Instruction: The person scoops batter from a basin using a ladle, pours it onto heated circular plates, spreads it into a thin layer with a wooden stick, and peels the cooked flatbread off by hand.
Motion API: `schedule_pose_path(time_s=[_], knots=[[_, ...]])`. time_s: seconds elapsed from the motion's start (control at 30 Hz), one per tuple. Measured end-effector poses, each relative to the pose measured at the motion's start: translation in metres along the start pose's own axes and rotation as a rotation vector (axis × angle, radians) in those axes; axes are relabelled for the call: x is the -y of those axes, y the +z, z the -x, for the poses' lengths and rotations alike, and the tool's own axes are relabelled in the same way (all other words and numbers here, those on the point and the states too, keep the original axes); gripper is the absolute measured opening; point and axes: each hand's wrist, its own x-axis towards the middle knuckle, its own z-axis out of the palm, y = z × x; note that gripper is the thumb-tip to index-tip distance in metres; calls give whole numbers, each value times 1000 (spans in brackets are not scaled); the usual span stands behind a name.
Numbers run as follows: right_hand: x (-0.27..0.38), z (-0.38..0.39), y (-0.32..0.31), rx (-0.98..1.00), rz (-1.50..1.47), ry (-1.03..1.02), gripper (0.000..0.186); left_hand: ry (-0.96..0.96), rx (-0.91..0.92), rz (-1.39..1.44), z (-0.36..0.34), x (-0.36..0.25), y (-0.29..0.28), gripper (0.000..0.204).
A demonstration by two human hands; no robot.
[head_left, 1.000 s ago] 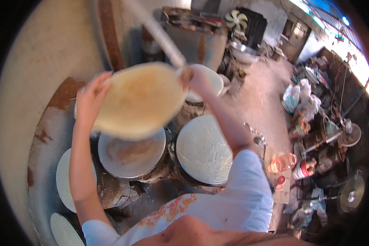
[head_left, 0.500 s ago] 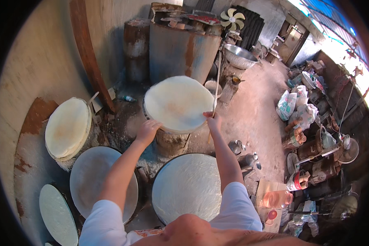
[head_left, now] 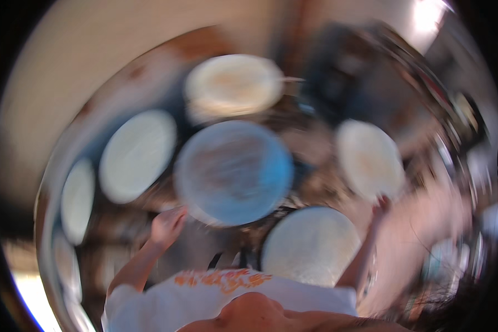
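Note:
The view is smeared by motion. My left hand (head_left: pixel 169 226) is beside the lower left rim of a bare grey-blue round griddle (head_left: pixel 232 171). Its fingers look curled together; anything in them is too blurred to make out. Farther right, my right hand (head_left: pixel 380 206) is at the near edge of a pale round stack of thin sheets (head_left: pixel 369 159), its fingers too smeared to read. No stick can be made out there. Between my arms, close to my body, lies another round griddle (head_left: pixel 312 243) with a pale coating.
Another pale round stack (head_left: pixel 235 86) stands beyond the bare griddle, by the wall. More pale round discs (head_left: pixel 138 156) curve along the left side, one (head_left: pixel 77 200) nearer the wall. A blurred floor strip (head_left: pixel 426 227) runs along the right.
My view has swung left, so the griddles and stacks appear shifted right. My left hand has left the stack's edge for the bare griddle's rim. The stick in my right hand no longer shows.

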Motion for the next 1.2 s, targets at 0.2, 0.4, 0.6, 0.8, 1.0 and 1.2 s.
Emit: schedule_pose_path(time_s=[0.2,0.4,0.6,0.8,1.0,1.2], knots=[[190,318,231,809,-682,309,33,-1094,241,-57,277,-24,-64,53],[304,680,319,1905,-900,390,42,-1703,-330,-227,546,-74,-126,41],[391,980,372,2560,-810,337,42,-2505,-655,-392,698,-39,-175,61],[399,1202,437,2806,-458,-163,40,-2593,-1219,-6,773,37,-116,75],[370,1281,461,2967,-391,-819,44,-1551,-2856,1030,833,14,-112,51],[413,1261,469,3120,48,-779,42,282,-2931,1951,891,19,-87,23]])
